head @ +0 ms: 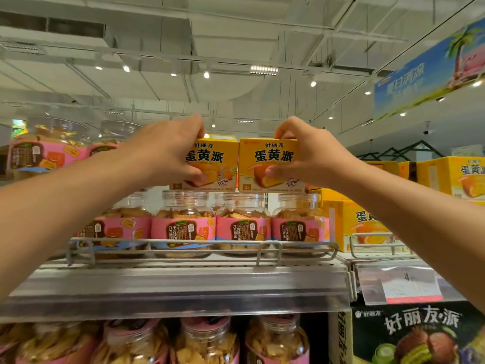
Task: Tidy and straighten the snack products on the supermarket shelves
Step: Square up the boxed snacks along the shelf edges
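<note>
— Yellow cardboard, two small boxes side by side on top of the jar lids. The left hand (pixel 168 151) grips the left yellow box (pixel 210 164), fingers curled over its top edge and thumb pressed on the front. The right hand (pixel 304 156) holds the right yellow box (pixel 265 164) the same way, thumb on the printed cake.

— Do the boxes touch?

— Just beside each other, a thin gap between. Both stand upright on the clear plastic jars (pixel 242 222), which sit at six o'clock from them.

— What surrounds them?

— A row of round jars with pink paper labels and square biscuits inside, behind a white wire rail (pixel 199 245) along the front of the top shelf (pixel 183 279). At nine o'clock from the boxes, more of the same jars (pixel 49 151) are stacked higher, blurred. At three o'clock, larger yellow cartons (pixel 456 177) with the same print, and another yellow carton (pixel 359 224) beside the jar row.

— Below?

— A clear price-tag strip (pixel 401 285) on the grey metal shelf edge, jars of pale crisps (pixel 207 342) underneath, and a dark box (pixel 420 337) printed with cakes at five o'clock. A blue hanging banner (pixel 427 74) sits at two o'clock.
</note>
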Tool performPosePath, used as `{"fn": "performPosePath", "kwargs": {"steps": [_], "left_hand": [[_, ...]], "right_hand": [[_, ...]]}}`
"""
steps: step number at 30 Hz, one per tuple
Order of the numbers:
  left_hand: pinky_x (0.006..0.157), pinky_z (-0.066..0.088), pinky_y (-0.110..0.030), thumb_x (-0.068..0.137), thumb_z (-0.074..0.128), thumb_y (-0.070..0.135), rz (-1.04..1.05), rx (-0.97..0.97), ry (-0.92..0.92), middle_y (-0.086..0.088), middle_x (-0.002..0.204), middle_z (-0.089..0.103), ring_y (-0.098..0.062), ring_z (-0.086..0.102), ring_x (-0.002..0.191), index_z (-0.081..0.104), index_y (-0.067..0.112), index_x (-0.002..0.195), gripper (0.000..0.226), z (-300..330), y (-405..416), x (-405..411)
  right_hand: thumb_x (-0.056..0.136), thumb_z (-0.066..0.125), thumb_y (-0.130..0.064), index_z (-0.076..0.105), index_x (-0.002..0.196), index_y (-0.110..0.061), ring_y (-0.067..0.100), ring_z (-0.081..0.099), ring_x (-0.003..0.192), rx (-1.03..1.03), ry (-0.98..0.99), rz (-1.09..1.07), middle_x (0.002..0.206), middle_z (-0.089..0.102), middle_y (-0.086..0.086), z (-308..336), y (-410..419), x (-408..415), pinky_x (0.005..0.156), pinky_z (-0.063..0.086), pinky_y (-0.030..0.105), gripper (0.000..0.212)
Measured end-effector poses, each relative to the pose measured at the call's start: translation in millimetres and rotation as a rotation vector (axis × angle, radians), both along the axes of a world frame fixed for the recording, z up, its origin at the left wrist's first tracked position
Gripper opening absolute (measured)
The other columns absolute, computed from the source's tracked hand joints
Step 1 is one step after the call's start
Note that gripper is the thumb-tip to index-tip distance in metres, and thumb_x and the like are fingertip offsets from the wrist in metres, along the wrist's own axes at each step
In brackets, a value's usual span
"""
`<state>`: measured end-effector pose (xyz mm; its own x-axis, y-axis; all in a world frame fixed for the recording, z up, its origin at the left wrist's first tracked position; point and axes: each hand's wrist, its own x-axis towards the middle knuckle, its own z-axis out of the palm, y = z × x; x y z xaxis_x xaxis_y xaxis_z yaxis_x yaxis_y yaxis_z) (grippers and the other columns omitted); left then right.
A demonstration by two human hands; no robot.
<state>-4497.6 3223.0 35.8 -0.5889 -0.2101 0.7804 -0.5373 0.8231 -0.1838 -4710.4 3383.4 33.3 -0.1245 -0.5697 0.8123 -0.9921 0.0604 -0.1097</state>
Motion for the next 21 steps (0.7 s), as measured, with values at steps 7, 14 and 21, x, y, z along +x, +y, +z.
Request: {"fn": "performPosePath", "kwargs": {"steps": [7, 14, 21], "left_hand": [[0.085, 0.044, -0.038, 0.067, 0.087, 0.031, -0.204, -0.074, 0.155, -0.01, 0.118, 0.062, -0.027, 0.056, 0.104, 0.052, 0.015, 0.132, 0.075, -4.5, 7.9, 4.5], [0.073, 0.042, -0.03, 0.058, 0.08, 0.05, -0.505, -0.12, 0.273, 0.002, 0.101, 0.062, -0.014, 0.051, 0.086, 0.053, 0.024, 0.127, 0.078, -20.3, 25.1, -16.6], [0.079, 0.048, -0.039, 0.063, 0.075, 0.062, -0.697, -0.13, 0.259, 0.024, 0.107, 0.052, -0.016, 0.057, 0.092, 0.048, 0.047, 0.125, 0.07, -38.5, 41.7, -60.3]], "right_hand": [[0.069, 0.085, -0.034, 0.054, 0.127, -0.026, 0.01, 0.064, 0.097, -0.128, -0.049, 0.061, 0.112, 0.064, -0.005, -5.5, 40.9, 2.7, 0.077, 0.06, 0.033, 0.065], [0.059, 0.076, -0.054, 0.057, 0.118, -0.031, -0.003, 0.067, 0.086, -0.201, -0.025, 0.006, 0.102, 0.066, -0.016, -27.8, 136.9, -8.6, 0.066, 0.055, 0.014, 0.066], [0.061, 0.078, -0.055, 0.058, 0.118, -0.035, 0.001, 0.066, 0.083, -0.215, 0.026, -0.15, 0.101, 0.067, -0.021, -73.0, 213.9, -33.5, 0.068, 0.052, 0.014, 0.063]]}}
